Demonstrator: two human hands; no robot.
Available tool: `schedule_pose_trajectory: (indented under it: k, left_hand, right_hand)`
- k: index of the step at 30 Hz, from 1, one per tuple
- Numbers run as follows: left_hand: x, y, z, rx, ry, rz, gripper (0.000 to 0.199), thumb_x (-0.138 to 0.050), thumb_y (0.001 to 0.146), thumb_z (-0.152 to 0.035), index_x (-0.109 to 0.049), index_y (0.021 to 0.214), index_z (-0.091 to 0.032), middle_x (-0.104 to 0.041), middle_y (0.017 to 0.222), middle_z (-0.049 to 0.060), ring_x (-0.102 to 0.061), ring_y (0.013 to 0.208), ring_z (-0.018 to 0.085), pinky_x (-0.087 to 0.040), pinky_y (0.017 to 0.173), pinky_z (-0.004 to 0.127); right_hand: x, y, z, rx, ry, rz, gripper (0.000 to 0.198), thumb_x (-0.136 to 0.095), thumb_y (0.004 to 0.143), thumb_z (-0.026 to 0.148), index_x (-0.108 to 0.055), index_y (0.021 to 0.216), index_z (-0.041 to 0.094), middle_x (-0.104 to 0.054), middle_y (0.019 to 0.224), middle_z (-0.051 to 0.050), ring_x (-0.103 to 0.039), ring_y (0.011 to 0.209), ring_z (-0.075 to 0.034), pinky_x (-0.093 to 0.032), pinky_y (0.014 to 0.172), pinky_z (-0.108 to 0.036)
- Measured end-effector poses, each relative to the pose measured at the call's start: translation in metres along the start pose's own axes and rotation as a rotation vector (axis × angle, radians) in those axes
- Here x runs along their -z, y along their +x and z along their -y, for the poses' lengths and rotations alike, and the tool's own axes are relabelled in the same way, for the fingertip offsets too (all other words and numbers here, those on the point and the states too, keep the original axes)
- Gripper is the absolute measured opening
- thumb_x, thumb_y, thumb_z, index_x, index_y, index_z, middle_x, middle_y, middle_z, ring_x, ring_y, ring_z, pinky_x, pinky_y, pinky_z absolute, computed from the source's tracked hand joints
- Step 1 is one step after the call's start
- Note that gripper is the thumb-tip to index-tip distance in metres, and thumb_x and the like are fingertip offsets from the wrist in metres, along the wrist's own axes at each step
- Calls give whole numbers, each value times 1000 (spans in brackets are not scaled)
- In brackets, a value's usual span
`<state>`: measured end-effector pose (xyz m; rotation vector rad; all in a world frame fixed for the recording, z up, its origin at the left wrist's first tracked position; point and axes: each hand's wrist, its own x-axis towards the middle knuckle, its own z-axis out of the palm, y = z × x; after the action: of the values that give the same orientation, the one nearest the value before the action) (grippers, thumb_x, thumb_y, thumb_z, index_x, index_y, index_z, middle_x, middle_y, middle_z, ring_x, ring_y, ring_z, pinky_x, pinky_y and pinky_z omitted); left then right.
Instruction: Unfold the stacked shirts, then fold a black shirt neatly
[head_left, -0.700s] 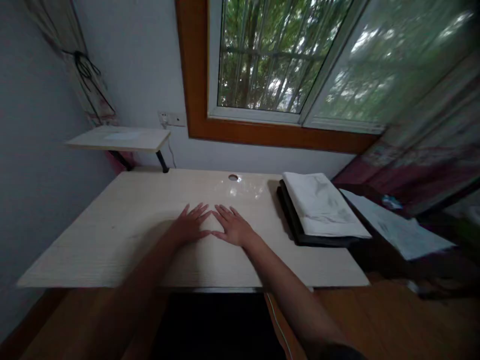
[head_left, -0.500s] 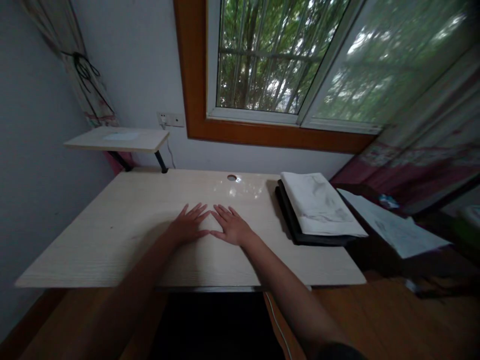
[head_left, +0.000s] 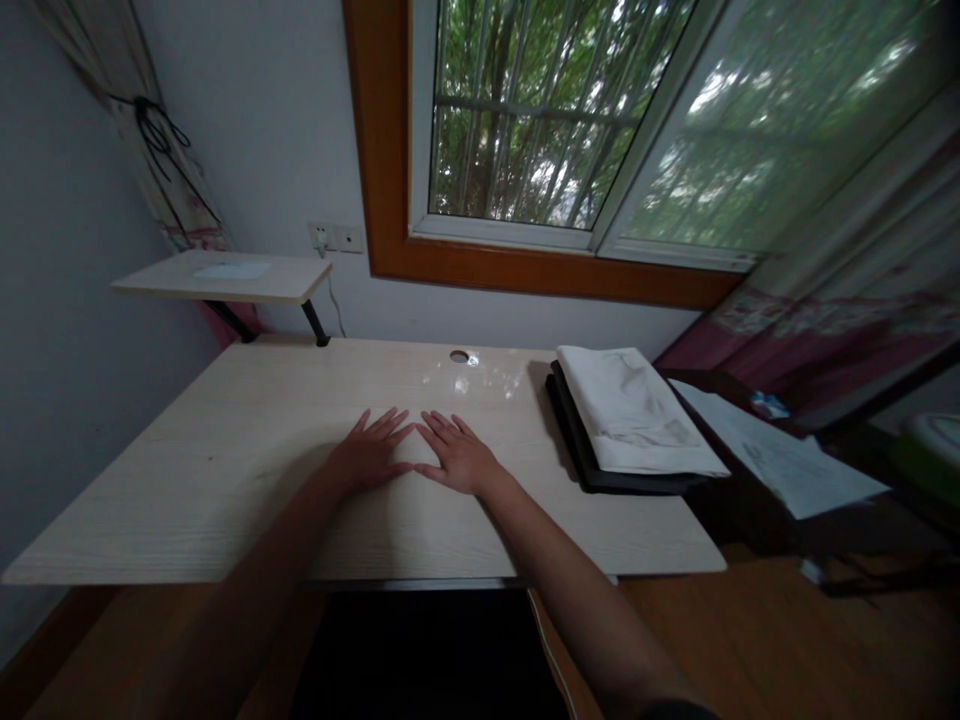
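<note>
Palm down on the pale wooden desk [head_left: 247, 430], my left hand [head_left: 369, 452] lies flat with its fingers spread. Beside it my right hand [head_left: 459, 456] rests the same way, fingers apart. The tips of the thumbs and index fingers meet or nearly meet, framing a small gap of desk surface. Neither hand holds anything. To the right of my right hand sits a folded white cloth [head_left: 634, 410] on top of folded black cloth [head_left: 574, 440].
A small raised shelf [head_left: 277, 275] with a paper [head_left: 232, 270] stands at the desk's back left. A cable hole [head_left: 459, 357] is near the back edge. Beyond the desk's right side, a white sheet [head_left: 780, 450] lies on a dark surface. A window [head_left: 540, 120] is behind.
The view has shifted slightly, so the desk and its things appear a little further left. Both hands stay flat in the same place on the desk.
</note>
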<state>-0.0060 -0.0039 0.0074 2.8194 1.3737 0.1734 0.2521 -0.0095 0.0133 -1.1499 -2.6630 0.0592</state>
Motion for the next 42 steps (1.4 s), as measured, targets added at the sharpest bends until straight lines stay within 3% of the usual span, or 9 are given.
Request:
schedule_pose_trajectory:
  k: [42]
  left_hand:
    - [-1,-1,5,-5,-3,3,80,-32,95,-74,-26,161,-29,-23,168,7,-19,156,27,-3,126,54]
  right_hand:
    - [-1,3,1,-11,20,14,81,-44,97,70,-30,160,22,-22,166,-11,-19,155,-26,-17,126,-52]
